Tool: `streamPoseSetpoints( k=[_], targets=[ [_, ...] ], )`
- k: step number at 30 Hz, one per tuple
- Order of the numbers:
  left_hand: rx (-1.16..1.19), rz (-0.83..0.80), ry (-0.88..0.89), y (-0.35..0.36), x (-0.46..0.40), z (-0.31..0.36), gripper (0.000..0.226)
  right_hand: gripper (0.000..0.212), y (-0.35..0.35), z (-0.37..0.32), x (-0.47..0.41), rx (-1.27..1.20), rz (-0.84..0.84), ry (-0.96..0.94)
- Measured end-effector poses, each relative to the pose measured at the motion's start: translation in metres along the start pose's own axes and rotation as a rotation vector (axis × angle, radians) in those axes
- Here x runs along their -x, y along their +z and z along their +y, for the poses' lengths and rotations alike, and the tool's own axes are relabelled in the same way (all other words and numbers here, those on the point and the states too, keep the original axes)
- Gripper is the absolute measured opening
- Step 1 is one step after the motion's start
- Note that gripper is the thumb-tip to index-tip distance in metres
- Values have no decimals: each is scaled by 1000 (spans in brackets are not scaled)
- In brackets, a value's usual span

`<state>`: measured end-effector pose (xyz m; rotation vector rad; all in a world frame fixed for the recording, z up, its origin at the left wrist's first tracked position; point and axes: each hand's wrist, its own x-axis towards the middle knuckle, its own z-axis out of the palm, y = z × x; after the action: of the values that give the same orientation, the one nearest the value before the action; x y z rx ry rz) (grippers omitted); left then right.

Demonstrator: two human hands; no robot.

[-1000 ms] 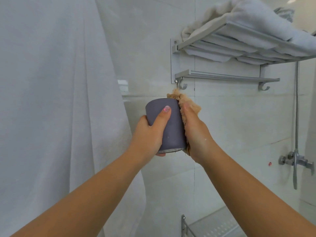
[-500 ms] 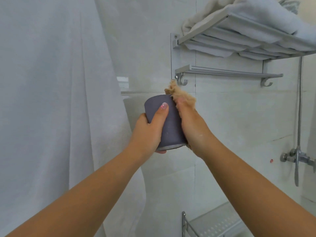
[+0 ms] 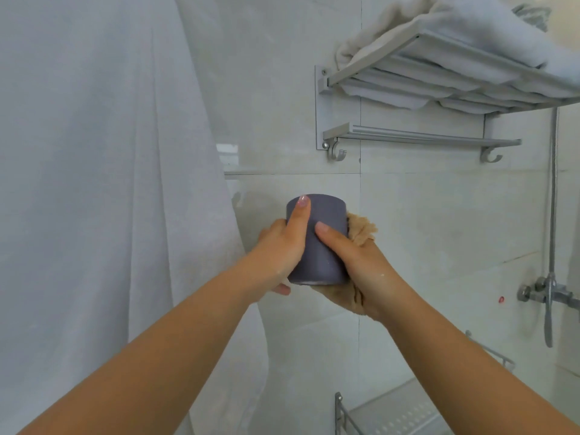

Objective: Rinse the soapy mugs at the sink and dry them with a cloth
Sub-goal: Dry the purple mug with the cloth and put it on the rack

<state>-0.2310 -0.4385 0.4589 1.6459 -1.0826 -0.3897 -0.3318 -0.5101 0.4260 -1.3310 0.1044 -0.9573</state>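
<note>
A grey-purple mug [image 3: 326, 215] is held up in front of the tiled wall, mouth downward, with no handle showing. My left hand [image 3: 279, 249] grips its left side, thumb lying up along the wall of the mug. My right hand [image 3: 351, 259] wraps the mug's right side with a tan cloth [image 3: 362, 230] pressed between palm and mug. The cloth sticks out above my right hand and also under my wrist. My right thumb lies bare on the mug's front.
A white curtain [image 3: 110, 183] hangs at the left. A metal towel rack [image 3: 423, 89] with folded white towels is mounted at the upper right. A shower tap and hose [image 3: 549, 290] sit at the right, and a wire shelf [image 3: 392, 412] is low in the middle.
My right hand has slid down the mug with the cloth, from its top edge to its side and bottom. Both hands and the mug now sit a little lower.
</note>
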Motion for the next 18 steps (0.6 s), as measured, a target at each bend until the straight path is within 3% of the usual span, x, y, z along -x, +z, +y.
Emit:
streamPoseSetpoints(
  k=[2,4,7,10,15,18],
  targets=[
    [-60,95,100,-7,-4,-1,51,53,-10,-3,-1,-75,-26,71],
    [99,167,53,-15,-12,-7,41,53,-19,-3,-2,-140,-26,120],
    [481,-70,-215,-23,-16,-14,44,38,-27,-3,1,-211,-34,170],
    [507,-88,-248,-19,-23,-25,38,38,-33,0,1,-272,-9,238],
    [599,-135,-224,-3,-23,-24,38,76,-34,4,2,-252,5,291],
    [644,-43,-126,7,-21,-19,31,41,-34,6,-2,-172,104,221]
  ],
)
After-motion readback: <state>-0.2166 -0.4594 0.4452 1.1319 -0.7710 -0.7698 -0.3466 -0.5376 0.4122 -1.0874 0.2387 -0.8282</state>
